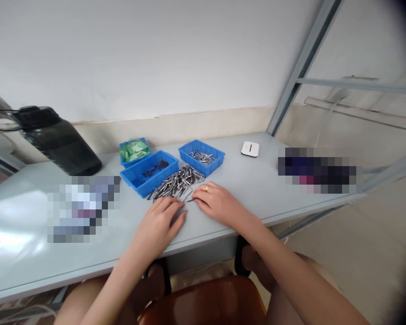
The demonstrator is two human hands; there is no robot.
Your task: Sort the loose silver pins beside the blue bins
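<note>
A heap of thin metal pins (179, 180), dark and silver like nails or rivets, lies on the table. My left hand (160, 221) rests at the heap's near edge, its thumb apart from the bent fingers and nothing plainly held. Just right of it, my right hand (219, 203), with a ring on one finger, pinches a dark thin metal pin (191, 200) close to the tabletop. Behind the heap, a blue bin (131, 178) contains several dark pins. Another blue bin (206, 169), to the right, holds many silver pins.
A smaller blue bin (122, 155) with green plastic packaging stands behind. On the left are a large dark bottle (64, 144) and a blurred-out item (84, 210). A white square device (250, 149) and another blurred item (320, 171) lie right. The table (257, 198) meets a wall.
</note>
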